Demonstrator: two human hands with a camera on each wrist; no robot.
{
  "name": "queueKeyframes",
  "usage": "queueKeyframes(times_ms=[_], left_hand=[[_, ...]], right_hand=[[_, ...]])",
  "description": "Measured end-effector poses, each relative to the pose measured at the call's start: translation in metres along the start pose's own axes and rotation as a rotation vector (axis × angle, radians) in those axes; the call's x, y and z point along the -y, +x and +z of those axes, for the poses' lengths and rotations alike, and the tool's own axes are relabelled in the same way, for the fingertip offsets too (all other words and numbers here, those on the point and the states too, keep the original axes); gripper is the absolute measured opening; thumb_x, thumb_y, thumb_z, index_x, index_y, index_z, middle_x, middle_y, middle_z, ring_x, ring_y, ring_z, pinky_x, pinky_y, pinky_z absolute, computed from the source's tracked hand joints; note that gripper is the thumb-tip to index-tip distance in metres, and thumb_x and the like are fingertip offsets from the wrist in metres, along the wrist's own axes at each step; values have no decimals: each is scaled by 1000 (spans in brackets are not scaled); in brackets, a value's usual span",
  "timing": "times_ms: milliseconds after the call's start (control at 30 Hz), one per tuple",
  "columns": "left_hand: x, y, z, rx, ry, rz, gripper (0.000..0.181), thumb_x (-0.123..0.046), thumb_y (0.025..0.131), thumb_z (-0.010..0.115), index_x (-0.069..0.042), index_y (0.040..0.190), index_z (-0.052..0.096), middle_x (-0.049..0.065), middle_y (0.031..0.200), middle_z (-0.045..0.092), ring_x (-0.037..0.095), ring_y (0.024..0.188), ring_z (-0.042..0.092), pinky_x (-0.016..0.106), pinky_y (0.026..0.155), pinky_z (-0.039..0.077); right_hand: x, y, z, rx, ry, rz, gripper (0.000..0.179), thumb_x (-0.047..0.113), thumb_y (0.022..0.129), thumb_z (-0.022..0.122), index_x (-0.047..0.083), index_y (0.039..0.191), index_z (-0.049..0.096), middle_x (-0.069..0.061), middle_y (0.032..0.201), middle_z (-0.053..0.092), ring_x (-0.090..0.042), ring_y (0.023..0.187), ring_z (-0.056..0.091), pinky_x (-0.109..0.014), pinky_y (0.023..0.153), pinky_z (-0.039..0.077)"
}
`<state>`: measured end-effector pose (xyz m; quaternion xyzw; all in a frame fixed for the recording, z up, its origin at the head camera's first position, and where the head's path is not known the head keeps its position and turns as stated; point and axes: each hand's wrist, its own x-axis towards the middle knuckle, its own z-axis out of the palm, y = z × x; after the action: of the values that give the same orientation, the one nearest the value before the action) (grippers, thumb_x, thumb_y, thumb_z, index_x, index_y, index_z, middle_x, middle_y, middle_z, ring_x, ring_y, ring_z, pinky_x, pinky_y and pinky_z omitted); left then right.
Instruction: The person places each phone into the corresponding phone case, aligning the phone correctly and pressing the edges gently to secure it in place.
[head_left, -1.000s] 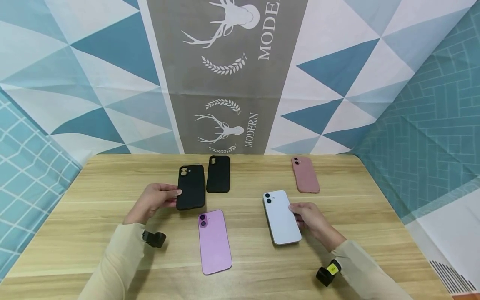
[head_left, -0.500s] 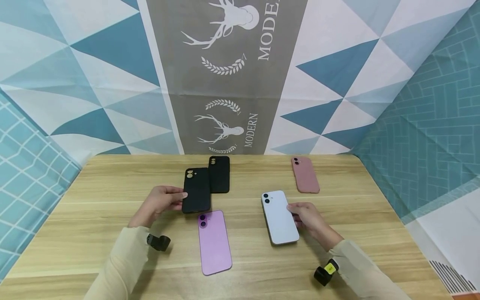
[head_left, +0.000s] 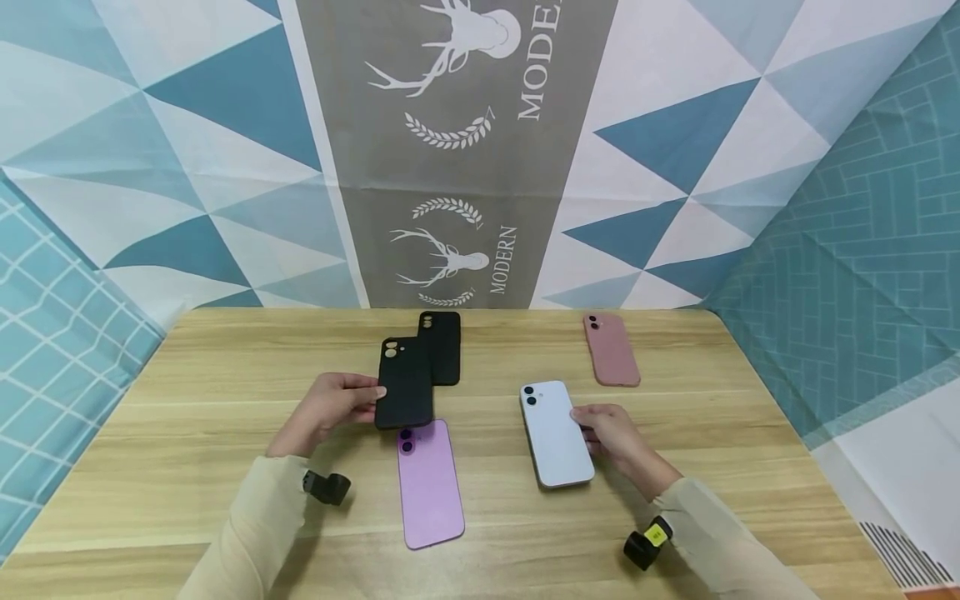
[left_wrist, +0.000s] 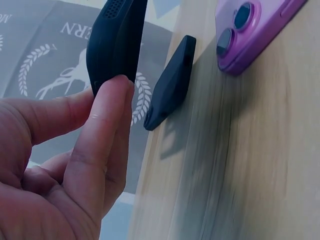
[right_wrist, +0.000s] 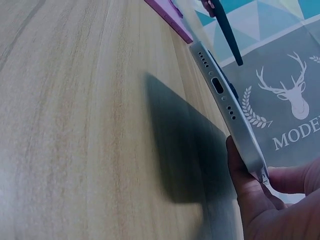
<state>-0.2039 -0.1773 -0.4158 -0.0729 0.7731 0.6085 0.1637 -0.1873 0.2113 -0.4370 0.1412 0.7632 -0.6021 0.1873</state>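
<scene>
My left hand (head_left: 339, 403) pinches a black phone case (head_left: 405, 385) by its left edge, thumb on top and fingers beneath. The left wrist view has this case held above the table, its slotted end at the top. In the head view it overlaps a second black phone case (head_left: 446, 348) and the top of a purple phone (head_left: 431, 492) lying camera side up. With my right hand (head_left: 617, 433) I hold a white phone (head_left: 557, 435) by its right edge. The right wrist view brings out its charging port end (right_wrist: 218, 86), raised over its shadow.
A pink phone case (head_left: 611, 350) lies near the back right of the wooden table (head_left: 225, 358). Behind the table's far edge hangs a patterned cloth backdrop (head_left: 442, 167). Each wrist wears a small black camera, such as the right wrist camera (head_left: 642, 548).
The left hand has carried the black phone case rightward and slightly nearer, over the purple phone's top end. The right hand has shifted the white phone slightly left. The other things stay put.
</scene>
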Motion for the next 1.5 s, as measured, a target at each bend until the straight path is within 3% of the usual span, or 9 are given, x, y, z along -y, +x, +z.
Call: queueKeyframes(times_ms=[667,1067,1500], left_hand=[[-4,2,32,59,-50,34,42,-5,89,61,19,121,48,4,77,65,8,63,62,26,64,59],[-6,2,58,59,-49,28,36,-4,88,61,16,117,54,8,81,65,9,61,62,26,64,59],[-11,1,85,72,-134,13,35,0,86,62,14,117,55,4,75,61,9,58,58,25,59,58]], right_hand=[[-1,4,7,-7,18,12,32,13,96,48,-10,119,53,5,73,59,-5,65,52,-17,56,45],[4,2,14,1,62,5,35,13,97,48,-11,122,50,4,75,60,-4,66,53,-17,57,47],[6,3,21,33,145,-17,35,10,96,47,-14,121,48,4,72,61,-4,64,57,-18,58,51]])
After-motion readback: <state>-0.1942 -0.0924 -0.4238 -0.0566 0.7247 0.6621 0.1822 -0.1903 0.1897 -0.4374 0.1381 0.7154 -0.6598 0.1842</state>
